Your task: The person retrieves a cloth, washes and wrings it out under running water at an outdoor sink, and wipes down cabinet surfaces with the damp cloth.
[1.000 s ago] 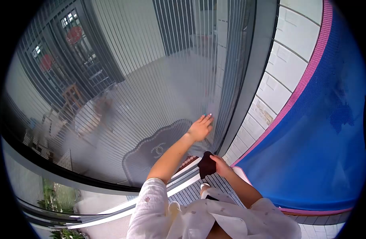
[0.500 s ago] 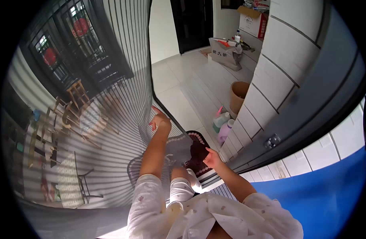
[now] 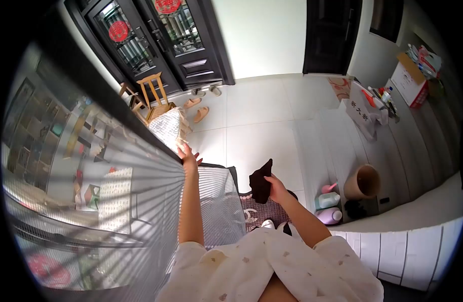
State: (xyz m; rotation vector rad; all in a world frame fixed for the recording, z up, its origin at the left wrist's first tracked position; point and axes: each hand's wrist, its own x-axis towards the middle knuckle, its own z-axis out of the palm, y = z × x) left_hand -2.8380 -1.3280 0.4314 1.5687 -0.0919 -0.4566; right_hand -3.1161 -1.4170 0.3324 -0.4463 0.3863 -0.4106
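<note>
My right hand (image 3: 277, 190) is closed on a dark brown cloth (image 3: 261, 182), which hangs in folds above the floor mat. My left hand (image 3: 190, 158), fingers spread, is at the edge of a mesh screen door (image 3: 161, 201). It seems to press against the dark edge, though the exact contact is hard to see. Below the cloth lies a dark patterned mat (image 3: 251, 211) with a pink-dotted border, and a white shoe (image 3: 268, 223) shows on it.
At right stand a purple bottle (image 3: 329, 216), a pale green jug (image 3: 327, 200) and a brown bin (image 3: 362, 182). Farther back are a grey bag (image 3: 361, 113) and a cardboard box (image 3: 409, 83). Slippers (image 3: 201, 114) and a wooden chair (image 3: 158, 103) are near the dark double doors (image 3: 151, 45).
My view has shifted inward past the screen door, showing more of the room. The screen edge is now farther left. My right hand has come up with the brown cloth clearly visible.
</note>
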